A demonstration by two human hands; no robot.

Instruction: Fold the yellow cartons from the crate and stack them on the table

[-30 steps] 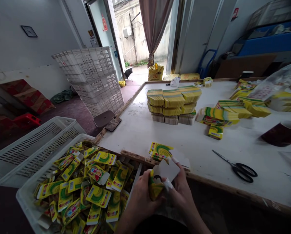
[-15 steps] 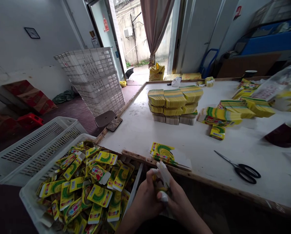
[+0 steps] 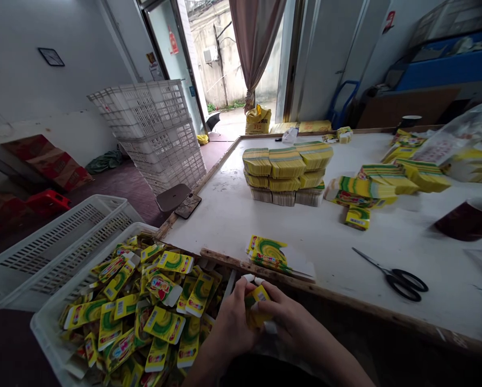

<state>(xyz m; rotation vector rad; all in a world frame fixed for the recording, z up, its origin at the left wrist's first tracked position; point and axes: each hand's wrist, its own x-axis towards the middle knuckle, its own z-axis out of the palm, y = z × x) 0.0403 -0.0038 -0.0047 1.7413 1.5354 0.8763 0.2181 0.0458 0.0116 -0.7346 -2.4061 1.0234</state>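
Note:
Both hands meet just below the table's near edge, closed on one small yellow and green carton [image 3: 257, 306]. My left hand [image 3: 233, 325] grips its left side, thumb on top. My right hand [image 3: 295, 322] wraps its right side, with white tape on some fingertips. Directly beyond the hands, a short stack of flat yellow carton blanks [image 3: 267, 251] lies on the white table [image 3: 233, 209]. To the left, a white plastic crate [image 3: 49, 336] is filled with several folded yellow cartons [image 3: 160, 301].
Black scissors [image 3: 398, 277] lie right of the blanks. Tall stacks of yellow blanks [image 3: 287, 166] stand mid-table, more stacks [image 3: 386, 185] to the right. A dark red cup [image 3: 467, 220] sits at the right edge. A phone [image 3: 188, 205] rests at the table's left corner. Empty white crates [image 3: 156, 129] stand left.
The white flap that stood up from the carton a second ago has been folded down. Both hands have closed around the carton and lowered it slightly.

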